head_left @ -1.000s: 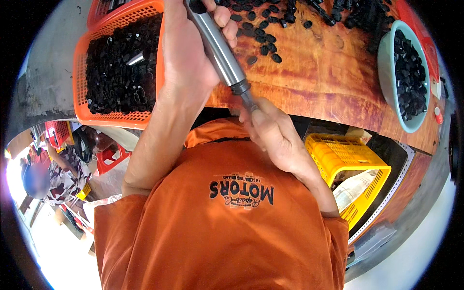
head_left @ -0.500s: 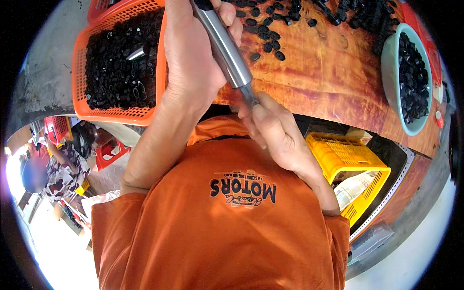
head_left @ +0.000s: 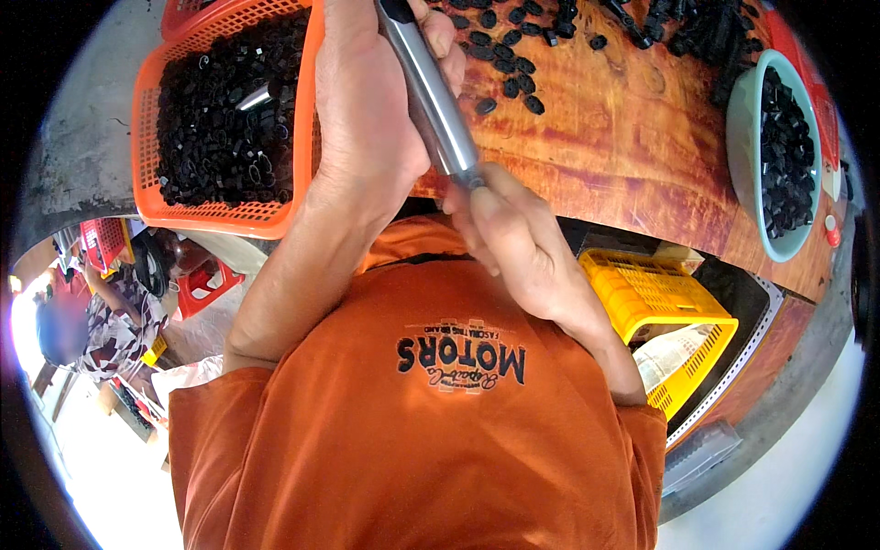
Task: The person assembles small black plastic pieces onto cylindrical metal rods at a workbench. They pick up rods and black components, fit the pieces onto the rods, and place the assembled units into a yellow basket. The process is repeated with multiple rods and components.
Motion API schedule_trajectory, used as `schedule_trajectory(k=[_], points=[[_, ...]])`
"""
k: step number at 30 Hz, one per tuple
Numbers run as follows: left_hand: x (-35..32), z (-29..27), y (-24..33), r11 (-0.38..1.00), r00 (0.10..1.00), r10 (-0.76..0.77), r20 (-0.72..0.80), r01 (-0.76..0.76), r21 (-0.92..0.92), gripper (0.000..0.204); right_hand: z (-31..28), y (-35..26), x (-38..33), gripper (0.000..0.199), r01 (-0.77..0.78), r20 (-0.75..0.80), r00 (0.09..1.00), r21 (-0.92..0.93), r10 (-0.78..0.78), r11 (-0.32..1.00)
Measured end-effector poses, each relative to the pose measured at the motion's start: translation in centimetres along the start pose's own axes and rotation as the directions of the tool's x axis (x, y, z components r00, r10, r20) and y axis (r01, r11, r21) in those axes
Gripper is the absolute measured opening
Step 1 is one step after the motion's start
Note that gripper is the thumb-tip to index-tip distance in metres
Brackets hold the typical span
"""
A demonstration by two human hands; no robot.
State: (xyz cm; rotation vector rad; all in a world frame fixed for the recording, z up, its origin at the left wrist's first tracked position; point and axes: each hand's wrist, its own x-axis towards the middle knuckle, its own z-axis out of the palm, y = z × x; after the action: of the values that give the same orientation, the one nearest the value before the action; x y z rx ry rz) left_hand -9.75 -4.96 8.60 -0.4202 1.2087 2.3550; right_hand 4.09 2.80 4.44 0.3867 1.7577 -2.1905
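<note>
My left hand (head_left: 368,115) is wrapped around a shiny metal tube (head_left: 438,105) with a black far end, held at a slant above the table's near edge. At the tube's lower end, my right hand (head_left: 518,234) pinches a small greyish, see-through piece (head_left: 473,178). Its fingertips sit close against the tube's mouth, and most of that piece is hidden by fingers and tube. Small black oval parts (head_left: 510,88) lie scattered on the wooden table (head_left: 632,156) beyond my hands.
An orange basket (head_left: 211,216) of small black parts, with a metal piece among them, stands left. At right is a pale blue bowl (head_left: 744,137) of black parts. A yellow crate (head_left: 655,284) sits below the table edge. Another person (head_left: 119,321) is at the far left.
My right fingers have moved up toward the tube's end, and less of the see-through piece shows between them. My left hand keeps its hold on the tube.
</note>
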Motion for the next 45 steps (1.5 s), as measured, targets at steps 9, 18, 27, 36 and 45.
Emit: schedule_trajectory(k=[9, 18, 27, 36, 45], points=[[-0.3, 0.0, -1.0, 0.993, 0.997, 0.083, 0.003, -0.083, 0.084, 0.048, 0.0, -0.9, 0.3, 0.037, -0.024, -0.017, 1.0, 0.017, 0.024, 1.0], [-0.5, -0.9, -1.1, 0.999, 0.999, 0.027, -0.043, -0.025, 0.046, 0.049, -0.5, -0.9, 0.3, 0.035, -0.162, 0.103, 0.984, 0.179, 0.146, 0.97], [-0.5, -0.8, -1.3, 0.995, 0.996, 0.047, -0.077, -0.04, 0.087, 0.046, 0.8, -1.6, 0.5, 0.053, -0.049, -0.044, 0.998, -0.057, 0.046, 0.997], [-1.3, -0.1, -0.5, 0.977, 0.997, 0.08, -0.016, -0.076, 0.201, 0.045, 1.5, 0.7, 0.9, 0.048, 0.071, -0.176, 0.975, -0.323, -0.133, 0.944], [-0.3, -0.7, -1.6, 0.982, 0.994, 0.103, -0.025, -0.097, 0.162, 0.045, -0.2, -1.2, 0.3, 0.039, -0.013, -0.018, 1.0, -0.108, 0.011, 0.994]])
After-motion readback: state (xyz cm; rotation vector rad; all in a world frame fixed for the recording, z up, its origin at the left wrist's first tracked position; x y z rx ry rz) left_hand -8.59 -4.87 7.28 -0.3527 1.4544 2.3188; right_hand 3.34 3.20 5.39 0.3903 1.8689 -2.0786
